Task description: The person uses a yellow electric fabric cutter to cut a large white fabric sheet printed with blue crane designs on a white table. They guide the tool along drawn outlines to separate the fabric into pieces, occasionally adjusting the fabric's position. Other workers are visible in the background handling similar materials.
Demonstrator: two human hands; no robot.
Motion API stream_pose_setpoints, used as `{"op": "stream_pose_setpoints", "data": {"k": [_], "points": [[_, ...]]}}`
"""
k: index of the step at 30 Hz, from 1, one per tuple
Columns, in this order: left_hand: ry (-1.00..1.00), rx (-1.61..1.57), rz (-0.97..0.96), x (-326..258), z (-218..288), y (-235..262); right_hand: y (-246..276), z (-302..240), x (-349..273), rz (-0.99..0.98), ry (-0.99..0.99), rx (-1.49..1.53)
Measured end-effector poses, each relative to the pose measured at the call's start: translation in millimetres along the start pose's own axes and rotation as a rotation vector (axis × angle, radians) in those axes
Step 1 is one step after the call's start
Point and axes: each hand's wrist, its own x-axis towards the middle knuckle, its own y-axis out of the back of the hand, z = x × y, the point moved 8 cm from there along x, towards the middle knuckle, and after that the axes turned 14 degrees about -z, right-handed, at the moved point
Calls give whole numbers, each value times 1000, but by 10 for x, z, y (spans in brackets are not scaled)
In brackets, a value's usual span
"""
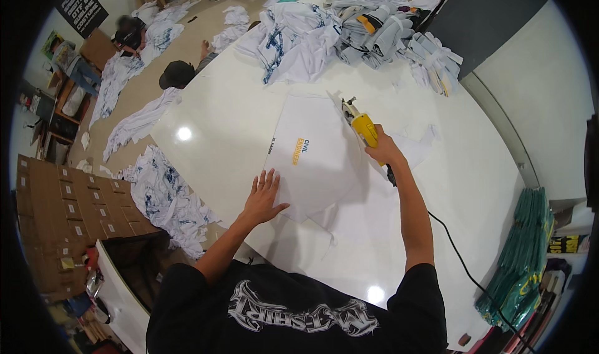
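My right hand is wrapped round the yellow body of a corded electric fabric cutter. The cutter's metal head is at the upper right edge of a white printed fabric piece, which lies flat on the white table. Whether the blade touches the cloth I cannot tell. At the fabric's left edge my left hand lies flat, fingers spread. Loose white fabric lies beneath and beside the printed piece, toward me and to the right.
White and blue cloth and bundled grey garments are heaped at the table's far side. The cutter's black cord runs off right, near green garments. Cardboard boxes stand left; people sit on the floor beyond.
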Motion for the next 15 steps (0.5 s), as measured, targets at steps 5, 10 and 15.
{"op": "stream_pose_setpoints", "data": {"k": [5,10,15], "points": [[70,-81,13,292,172,15,30,-129,123,-35,-26,37],[104,-103,-65,349,272,-6,28,-199,292,-1,-22,15],[102,-97,-62,339,188,-51,11,-403,448,23,-61,21]]}}
